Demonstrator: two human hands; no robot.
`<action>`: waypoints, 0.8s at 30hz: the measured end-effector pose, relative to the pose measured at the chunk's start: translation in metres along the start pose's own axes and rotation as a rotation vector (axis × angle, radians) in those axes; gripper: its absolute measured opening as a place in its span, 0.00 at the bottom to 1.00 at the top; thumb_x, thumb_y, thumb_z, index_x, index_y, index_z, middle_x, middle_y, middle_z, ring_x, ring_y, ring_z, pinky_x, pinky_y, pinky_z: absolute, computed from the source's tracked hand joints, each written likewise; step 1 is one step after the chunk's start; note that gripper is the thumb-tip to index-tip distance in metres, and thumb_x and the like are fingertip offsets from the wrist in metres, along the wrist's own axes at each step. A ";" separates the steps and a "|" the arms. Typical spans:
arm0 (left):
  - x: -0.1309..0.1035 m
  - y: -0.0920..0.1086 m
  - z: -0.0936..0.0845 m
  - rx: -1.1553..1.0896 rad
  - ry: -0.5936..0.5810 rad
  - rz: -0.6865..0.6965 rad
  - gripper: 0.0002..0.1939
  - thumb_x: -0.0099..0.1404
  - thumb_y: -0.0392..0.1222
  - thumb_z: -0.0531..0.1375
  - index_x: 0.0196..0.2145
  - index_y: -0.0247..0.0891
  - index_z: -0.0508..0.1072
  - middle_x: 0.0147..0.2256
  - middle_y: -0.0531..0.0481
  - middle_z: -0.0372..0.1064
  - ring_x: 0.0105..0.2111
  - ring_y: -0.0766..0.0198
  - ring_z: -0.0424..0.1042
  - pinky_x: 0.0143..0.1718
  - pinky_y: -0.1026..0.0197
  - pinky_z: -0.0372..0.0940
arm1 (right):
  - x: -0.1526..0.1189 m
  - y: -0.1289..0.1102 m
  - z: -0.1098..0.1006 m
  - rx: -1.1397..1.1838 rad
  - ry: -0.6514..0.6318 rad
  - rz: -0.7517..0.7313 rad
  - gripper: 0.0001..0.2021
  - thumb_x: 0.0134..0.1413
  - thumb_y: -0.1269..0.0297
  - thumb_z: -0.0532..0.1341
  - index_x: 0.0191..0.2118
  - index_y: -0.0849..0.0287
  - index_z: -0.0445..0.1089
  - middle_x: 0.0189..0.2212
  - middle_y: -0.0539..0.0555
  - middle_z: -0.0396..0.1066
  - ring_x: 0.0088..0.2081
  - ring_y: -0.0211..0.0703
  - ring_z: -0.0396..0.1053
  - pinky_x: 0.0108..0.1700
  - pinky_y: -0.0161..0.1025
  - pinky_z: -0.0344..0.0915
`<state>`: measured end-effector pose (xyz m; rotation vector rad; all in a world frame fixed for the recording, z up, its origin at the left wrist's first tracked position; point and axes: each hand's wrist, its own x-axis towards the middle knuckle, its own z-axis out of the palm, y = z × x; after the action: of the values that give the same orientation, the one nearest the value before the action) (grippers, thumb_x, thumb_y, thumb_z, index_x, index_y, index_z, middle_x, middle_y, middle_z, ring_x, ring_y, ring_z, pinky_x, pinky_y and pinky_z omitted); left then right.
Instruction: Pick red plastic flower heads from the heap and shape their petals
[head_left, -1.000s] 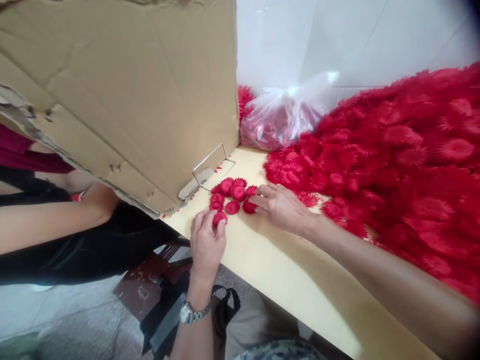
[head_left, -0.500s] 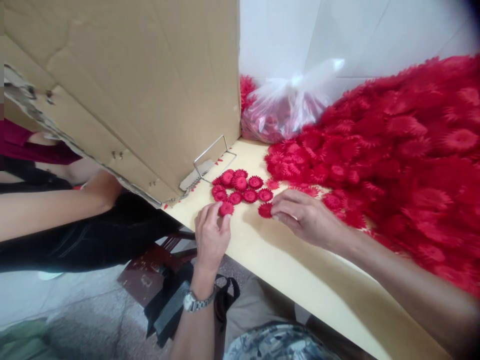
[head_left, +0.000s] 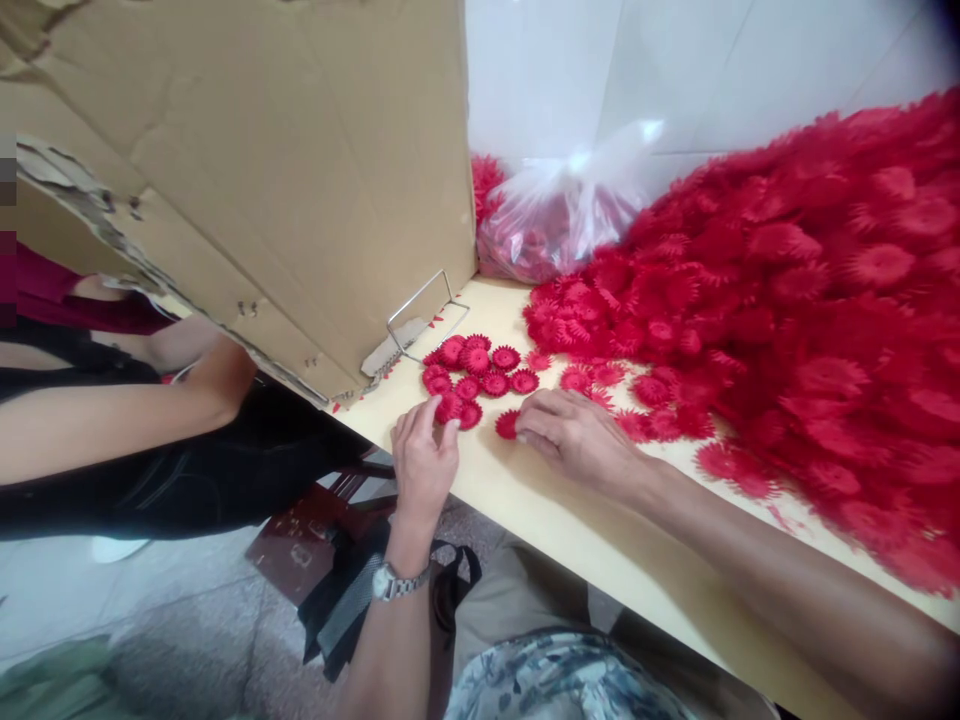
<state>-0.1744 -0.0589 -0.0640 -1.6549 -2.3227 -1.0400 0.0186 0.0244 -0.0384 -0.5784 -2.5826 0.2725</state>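
Observation:
My left hand [head_left: 424, 458], with a watch on its wrist, pinches a red toothed flower disc [head_left: 448, 407] between thumb and fingers near the table's front edge. A second red disc [head_left: 471, 415] lies against that one on its right. My right hand [head_left: 577, 437] has its fingertips closed on another red flower disc [head_left: 507, 425], low over the table or touching it. Just beyond both hands sits a loose cluster of similar red discs [head_left: 478, 360], several of them touching. The fingers partly cover both held discs.
A large heap of red flower pieces [head_left: 787, 300] spreads over the right of the pale yellow table [head_left: 555, 500]. Behind stands a knotted clear bag [head_left: 555, 225]. A cardboard panel [head_left: 300, 180] walls the left, with a wire stand [head_left: 427, 310] beside it. Another person's arm [head_left: 127, 430] shows beyond.
My right hand has shifted left with its disc, closer to my left hand. A disc now shows beside the one in my left hand. The view has turned slightly.

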 end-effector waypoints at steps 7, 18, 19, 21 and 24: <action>-0.016 0.041 -0.014 -0.397 -0.049 -0.100 0.17 0.61 0.45 0.58 0.45 0.34 0.72 0.45 0.39 0.69 0.45 0.55 0.68 0.49 0.52 0.61 | -0.025 -0.011 -0.028 0.228 0.132 0.052 0.07 0.59 0.72 0.54 0.34 0.61 0.69 0.35 0.57 0.70 0.36 0.39 0.68 0.35 0.35 0.65; -0.048 0.134 0.007 -1.476 -0.511 -0.474 0.03 0.56 0.35 0.62 0.31 0.34 0.74 0.28 0.51 0.70 0.23 0.68 0.70 0.21 0.66 0.66 | -0.093 -0.034 -0.060 0.381 0.351 0.414 0.07 0.58 0.67 0.57 0.42 0.57 0.69 0.33 0.54 0.73 0.34 0.39 0.71 0.35 0.35 0.69; -0.049 0.136 0.007 -1.485 -0.544 -0.448 0.03 0.56 0.35 0.62 0.31 0.35 0.74 0.28 0.51 0.70 0.22 0.68 0.70 0.21 0.66 0.66 | -0.097 -0.033 -0.062 0.471 0.358 0.471 0.06 0.58 0.66 0.57 0.39 0.57 0.70 0.31 0.53 0.73 0.33 0.39 0.71 0.34 0.35 0.69; -0.053 0.141 0.008 -1.509 -0.615 -0.425 0.03 0.56 0.35 0.62 0.32 0.35 0.74 0.26 0.52 0.70 0.21 0.68 0.69 0.20 0.66 0.66 | -0.105 -0.033 -0.064 0.636 0.364 0.522 0.06 0.57 0.65 0.58 0.37 0.57 0.73 0.31 0.53 0.73 0.33 0.39 0.71 0.34 0.35 0.69; -0.057 0.150 0.010 -1.511 -0.669 -0.434 0.06 0.57 0.35 0.62 0.35 0.36 0.71 0.24 0.54 0.70 0.19 0.69 0.68 0.19 0.66 0.66 | -0.115 -0.034 -0.067 0.745 0.378 0.545 0.07 0.56 0.64 0.59 0.37 0.55 0.75 0.30 0.53 0.72 0.33 0.39 0.71 0.35 0.37 0.68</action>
<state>-0.0184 -0.0729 -0.0279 -1.9832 -2.2450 -3.3279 0.1318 -0.0514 -0.0172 -0.9105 -1.7323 1.1182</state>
